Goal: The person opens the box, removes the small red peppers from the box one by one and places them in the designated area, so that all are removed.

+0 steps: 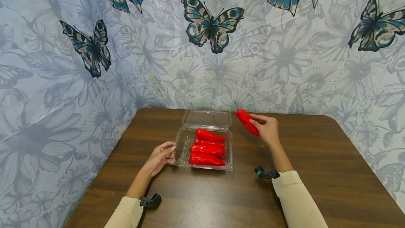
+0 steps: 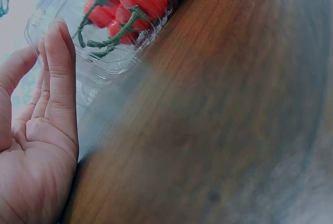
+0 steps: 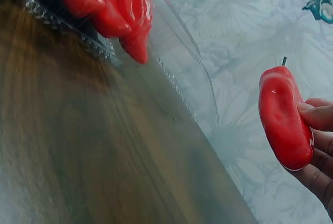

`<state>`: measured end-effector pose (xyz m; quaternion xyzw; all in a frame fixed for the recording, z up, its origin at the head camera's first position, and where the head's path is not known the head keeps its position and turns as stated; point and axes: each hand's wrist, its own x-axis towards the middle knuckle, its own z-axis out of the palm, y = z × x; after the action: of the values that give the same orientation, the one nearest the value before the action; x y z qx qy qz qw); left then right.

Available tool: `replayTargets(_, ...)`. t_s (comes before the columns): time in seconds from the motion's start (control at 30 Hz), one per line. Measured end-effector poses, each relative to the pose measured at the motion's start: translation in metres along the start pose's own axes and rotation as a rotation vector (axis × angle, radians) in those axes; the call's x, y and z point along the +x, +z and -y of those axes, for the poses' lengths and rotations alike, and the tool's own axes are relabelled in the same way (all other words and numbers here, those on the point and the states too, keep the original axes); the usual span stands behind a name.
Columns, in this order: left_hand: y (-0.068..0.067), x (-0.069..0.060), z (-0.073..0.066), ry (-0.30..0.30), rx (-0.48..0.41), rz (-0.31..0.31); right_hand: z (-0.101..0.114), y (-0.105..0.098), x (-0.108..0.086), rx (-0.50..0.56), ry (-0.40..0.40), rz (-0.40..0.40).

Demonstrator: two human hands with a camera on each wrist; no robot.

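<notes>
The right hand (image 1: pixel 266 127) pinches a glossy red, elongated pepper with a thin green stem (image 1: pixel 246 120) between thumb and fingers, holding it raised at about 2 o'clock from a clear plastic hinged container (image 1: pixel 230 150). The held pepper slants, its stem toward 11 o'clock and its blunt end toward 5 o'clock.

The container rests on a brown wood-grain table (image 1: pixel 316 171), its transparent lid (image 1: pixel 207 118) standing open at 12 o'clock. Inside lie four similar red peppers (image 1: pixel 207 150), lined up from 12 to 6 o'clock, stem ends toward 9 o'clock, tips toward 3 o'clock.

At between 8 and 9 o'clock, the left hand (image 1: pixel 162 157) touches the container's side, fingers nearly straight; how firmly they press I cannot tell.

Each wrist wears a black band (image 1: pixel 150 201) beside a cream sleeve (image 1: pixel 300 200). Beyond the table, toward 12 o'clock, hangs a pale floral backdrop (image 1: pixel 288 62) with teal-and-black butterflies (image 1: pixel 211 24).
</notes>
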<state>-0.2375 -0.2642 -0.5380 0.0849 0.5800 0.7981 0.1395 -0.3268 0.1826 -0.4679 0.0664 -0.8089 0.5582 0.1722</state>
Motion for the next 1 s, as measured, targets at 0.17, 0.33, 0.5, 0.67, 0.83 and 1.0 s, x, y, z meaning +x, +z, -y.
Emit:
replayTargets(0.17, 0.000, 0.001, 0.000, 0.000, 0.005, -0.001, -0.011, -0.005, 0.002, -0.015, 0.030, -0.039)
replayTargets(0.33, 0.000, 0.002, 0.000, -0.005, 0.008, -0.013, -0.019, -0.011, 0.002, -0.032, 0.062, -0.051)
replayTargets(0.5, -0.001, 0.002, 0.001, -0.008, 0.007, -0.009, -0.025, -0.016, 0.001, -0.022, 0.082, -0.065)
replayTargets(0.67, -0.001, 0.002, 0.001, -0.004, 0.011, -0.002, -0.032, -0.022, 0.000, -0.030, 0.113, -0.085)
replayTargets(0.83, 0.000, 0.001, 0.001, -0.018, 0.012, -0.034, -0.040, -0.027, 0.000, -0.074, 0.156, -0.083)
replayTargets(1.0, 0.001, 0.000, 0.000, -0.018, 0.013, -0.038, -0.048, -0.031, 0.000, -0.121, 0.181, -0.086)
